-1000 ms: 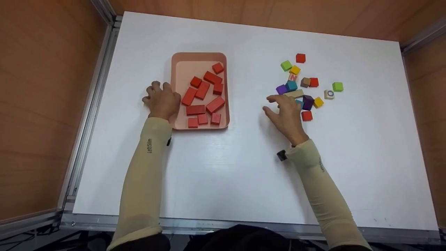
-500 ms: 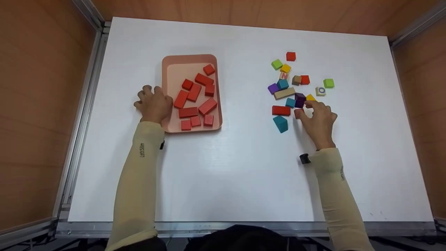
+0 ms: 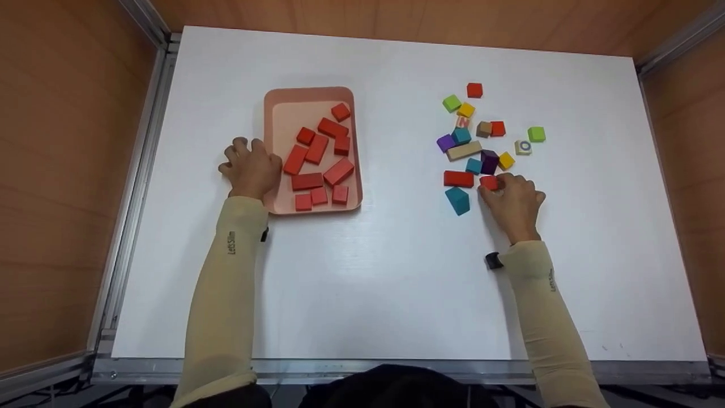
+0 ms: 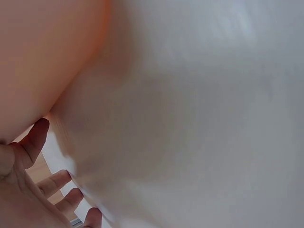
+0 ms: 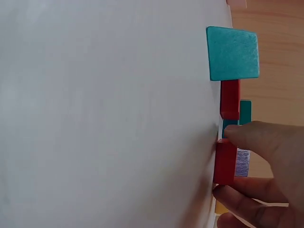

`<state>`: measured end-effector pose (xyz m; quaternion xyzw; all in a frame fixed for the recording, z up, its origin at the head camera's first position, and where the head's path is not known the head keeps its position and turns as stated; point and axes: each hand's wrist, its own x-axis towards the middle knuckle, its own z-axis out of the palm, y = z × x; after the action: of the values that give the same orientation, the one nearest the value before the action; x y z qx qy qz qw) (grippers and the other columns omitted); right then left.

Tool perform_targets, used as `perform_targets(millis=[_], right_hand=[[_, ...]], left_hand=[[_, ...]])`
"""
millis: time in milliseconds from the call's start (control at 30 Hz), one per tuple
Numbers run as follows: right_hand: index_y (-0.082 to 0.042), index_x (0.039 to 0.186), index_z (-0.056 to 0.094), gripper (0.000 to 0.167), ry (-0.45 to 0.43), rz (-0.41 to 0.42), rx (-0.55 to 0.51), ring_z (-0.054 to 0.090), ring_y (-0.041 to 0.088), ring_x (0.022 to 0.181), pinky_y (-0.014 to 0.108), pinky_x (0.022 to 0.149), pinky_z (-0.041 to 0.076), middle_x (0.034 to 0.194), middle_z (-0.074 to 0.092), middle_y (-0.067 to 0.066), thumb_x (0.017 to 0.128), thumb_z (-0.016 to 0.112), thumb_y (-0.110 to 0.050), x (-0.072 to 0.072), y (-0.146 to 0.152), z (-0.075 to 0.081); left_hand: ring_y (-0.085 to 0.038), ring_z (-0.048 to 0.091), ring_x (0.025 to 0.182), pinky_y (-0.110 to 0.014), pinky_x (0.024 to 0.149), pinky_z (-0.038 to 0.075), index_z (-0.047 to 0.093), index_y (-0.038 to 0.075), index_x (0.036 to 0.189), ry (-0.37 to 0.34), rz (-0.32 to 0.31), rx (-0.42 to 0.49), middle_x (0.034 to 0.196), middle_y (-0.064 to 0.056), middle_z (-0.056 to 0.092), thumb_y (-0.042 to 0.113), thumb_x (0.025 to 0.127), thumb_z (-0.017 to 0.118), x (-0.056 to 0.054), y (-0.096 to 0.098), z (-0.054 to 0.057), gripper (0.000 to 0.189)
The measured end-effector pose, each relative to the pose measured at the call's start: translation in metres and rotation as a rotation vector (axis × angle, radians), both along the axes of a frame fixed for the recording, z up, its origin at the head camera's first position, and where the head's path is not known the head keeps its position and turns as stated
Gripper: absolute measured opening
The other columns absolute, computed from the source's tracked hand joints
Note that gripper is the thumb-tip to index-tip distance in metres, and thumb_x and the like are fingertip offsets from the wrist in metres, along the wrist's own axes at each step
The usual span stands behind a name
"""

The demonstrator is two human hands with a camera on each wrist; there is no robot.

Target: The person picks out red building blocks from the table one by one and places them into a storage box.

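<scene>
My right hand (image 3: pixel 515 208) pinches a red cube (image 3: pixel 488 182) between thumb and fingers at the near side of the block cluster. The right wrist view shows this red cube (image 5: pixel 225 161) low at the tabletop, thumb on one side and fingertips on the other. A red rectangular block (image 3: pixel 458 178) and a teal wedge-like block (image 3: pixel 458 200) lie just left of it. My left hand (image 3: pixel 252 168) rests at the left side of a pink tray (image 3: pixel 272 105), fingers spread on the table. In the left wrist view its thumb touches the tray wall (image 4: pixel 47 57). Several red blocks (image 3: pixel 316 149) lie inside the tray.
Beyond my right hand lie loose blocks: a dark purple block (image 3: pixel 489 162), a beige plank (image 3: pixel 464 151), yellow (image 3: pixel 506 161) and green cubes (image 3: pixel 536 134), a lettered cube (image 3: pixel 523 147), and two more red cubes (image 3: pixel 474 90). Wooden panels (image 3: pixel 79 170) wall the white table (image 3: pixel 368 294).
My right hand has moved right and closed its thumb and fingers on the red cube. The left hand keeps its place by the tray; the whole view has shifted slightly.
</scene>
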<state>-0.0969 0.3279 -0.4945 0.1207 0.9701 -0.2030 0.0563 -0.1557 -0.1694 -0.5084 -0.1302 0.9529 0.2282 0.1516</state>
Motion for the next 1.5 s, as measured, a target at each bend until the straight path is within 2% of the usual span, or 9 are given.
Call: perform_targets(millis=[133, 300, 433, 633, 767, 867, 1167, 1433, 1500], right_hand=[[0.0, 0.133, 0.058, 0.056, 0.002, -0.021, -0.014, 0.048, 0.036, 0.113, 0.056, 0.092, 0.028, 0.117, 0.059, 0.019, 0.094, 0.068, -0.04, 0.0, -0.001, 0.001], [-0.002, 0.135, 0.057, 0.061, 0.035, -0.019, -0.014, 0.049, 0.036, 0.115, 0.055, 0.093, 0.028, 0.12, 0.06, 0.018, 0.094, 0.067, -0.045, -0.001, -0.008, 0.007], [-0.002, 0.136, 0.057, 0.059, 0.06, 0.004, -0.021, 0.048, 0.035, 0.118, 0.055, 0.094, 0.028, 0.122, 0.06, 0.018, 0.094, 0.067, -0.042, -0.003, -0.021, 0.014], [-0.005, 0.135, 0.059, 0.053, 0.061, 0.073, -0.04, 0.046, 0.033, 0.12, 0.054, 0.096, 0.027, 0.125, 0.058, 0.016, 0.094, 0.069, -0.037, -0.009, -0.055, 0.021], [-0.009, 0.137, 0.058, 0.053, 0.058, 0.131, -0.061, 0.045, 0.031, 0.121, 0.053, 0.097, 0.027, 0.127, 0.058, 0.013, 0.094, 0.07, -0.037, -0.015, -0.081, 0.024], [-0.009, 0.134, 0.06, 0.051, 0.095, 0.187, -0.063, 0.048, 0.028, 0.115, 0.05, 0.095, 0.027, 0.123, 0.06, 0.01, 0.093, 0.071, -0.036, -0.019, -0.105, 0.028], [-0.015, 0.128, 0.064, 0.048, 0.168, 0.389, -0.066, 0.051, 0.022, 0.11, 0.042, 0.092, 0.031, 0.119, 0.063, 0.003, 0.089, 0.074, -0.041, -0.025, -0.195, 0.044], [-0.013, 0.125, 0.066, 0.043, 0.196, 0.573, -0.059, 0.051, 0.023, 0.1, 0.045, 0.095, 0.031, 0.112, 0.064, 0.004, 0.091, 0.073, -0.038, -0.022, -0.258, 0.046], [-0.014, 0.124, 0.066, 0.042, 0.187, 0.63, -0.047, 0.051, 0.023, 0.101, 0.045, 0.094, 0.031, 0.112, 0.063, 0.004, 0.091, 0.072, -0.039, -0.021, -0.272, 0.044]], left_hand=[[-0.046, 0.013, 0.139, -0.069, 0.102, 0.016, 0.04, -0.005, 0.14, 0.008, -0.005, -0.004, 0.154, -0.028, 0.013, 0.025, 0.1, 0.035, 0.0, 0.0, -0.001, 0.05], [-0.046, 0.014, 0.138, -0.069, 0.101, 0.018, 0.042, -0.005, 0.136, 0.018, -0.019, -0.014, 0.153, -0.029, 0.015, 0.026, 0.1, 0.035, 0.0, -0.001, -0.002, 0.048], [-0.047, 0.015, 0.137, -0.069, 0.099, 0.02, 0.044, -0.006, 0.133, 0.027, -0.029, -0.02, 0.151, -0.029, 0.016, 0.025, 0.1, 0.035, 0.002, -0.002, -0.001, 0.046], [-0.046, 0.012, 0.139, -0.07, 0.101, 0.017, 0.042, -0.005, 0.138, 0.009, -0.023, -0.015, 0.154, -0.028, 0.014, 0.026, 0.101, 0.035, 0.002, 0.0, -0.001, 0.048], [-0.046, 0.013, 0.139, -0.069, 0.102, 0.017, 0.043, -0.003, 0.138, 0.013, -0.018, -0.019, 0.154, -0.028, 0.014, 0.026, 0.1, 0.035, 0.001, 0.001, -0.002, 0.049], [-0.045, 0.012, 0.139, -0.068, 0.102, 0.017, 0.043, -0.003, 0.139, 0.01, -0.015, -0.018, 0.155, -0.027, 0.014, 0.026, 0.1, 0.036, 0.001, 0.001, -0.002, 0.049], [-0.045, 0.013, 0.14, -0.067, 0.103, 0.017, 0.042, -0.002, 0.141, 0.006, 0.003, -0.026, 0.155, -0.027, 0.014, 0.028, 0.101, 0.037, 0.003, 0.0, -0.002, 0.05], [-0.046, 0.016, 0.136, -0.065, 0.099, 0.021, 0.048, -0.001, 0.124, 0.046, -0.019, -0.024, 0.152, -0.027, 0.018, 0.025, 0.1, 0.033, 0.005, -0.001, -0.002, 0.039], [-0.045, 0.016, 0.137, -0.064, 0.099, 0.021, 0.048, -0.001, 0.125, 0.044, -0.012, -0.03, 0.153, -0.027, 0.018, 0.026, 0.1, 0.033, 0.004, 0.0, -0.002, 0.04]])
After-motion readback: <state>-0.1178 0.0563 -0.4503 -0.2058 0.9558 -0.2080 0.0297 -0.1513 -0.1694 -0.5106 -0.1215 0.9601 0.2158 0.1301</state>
